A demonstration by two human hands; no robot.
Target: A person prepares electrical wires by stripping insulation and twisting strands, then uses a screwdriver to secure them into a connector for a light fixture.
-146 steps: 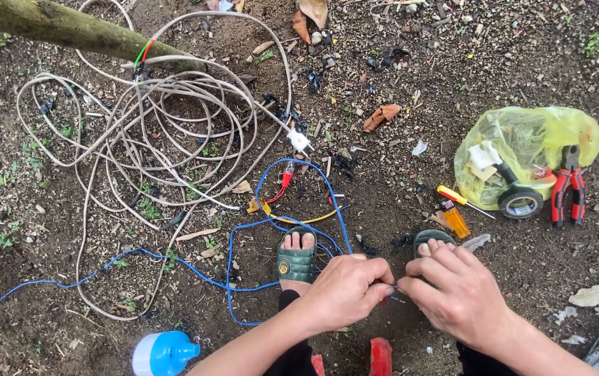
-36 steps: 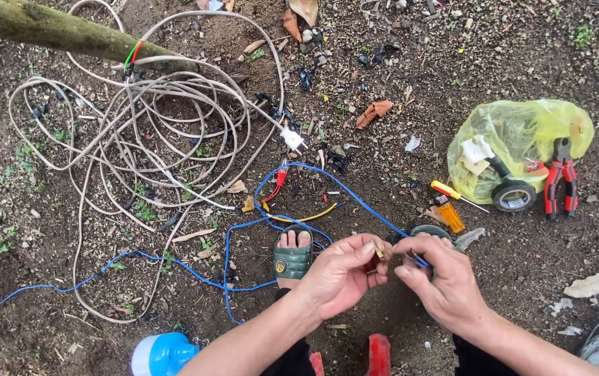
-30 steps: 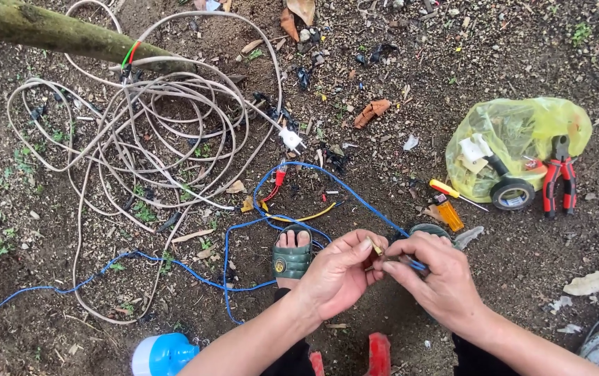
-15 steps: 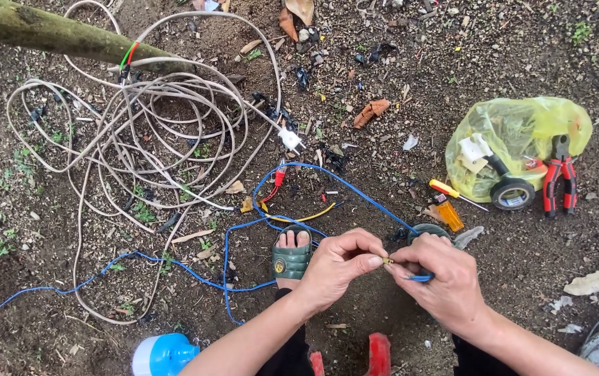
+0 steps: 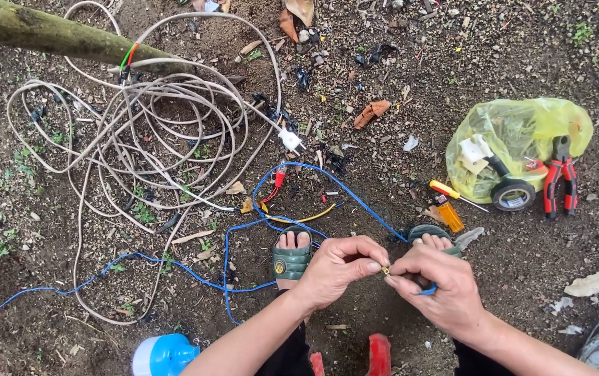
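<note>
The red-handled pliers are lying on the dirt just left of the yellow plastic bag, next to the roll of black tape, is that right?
Not quite. The head view shows the red-handled pliers on the dirt at the right side of the yellow plastic bag, not the left. The roll of black tape does lie next to them.

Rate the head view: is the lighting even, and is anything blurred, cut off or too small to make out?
Head view: soft, even daylight, no hard shadows or glare; the cable coil and pliers are sharp. The small piece pinched between the left hand and right hand is too small to identify. Frame edges crop the blue-and-white bottle.
</note>
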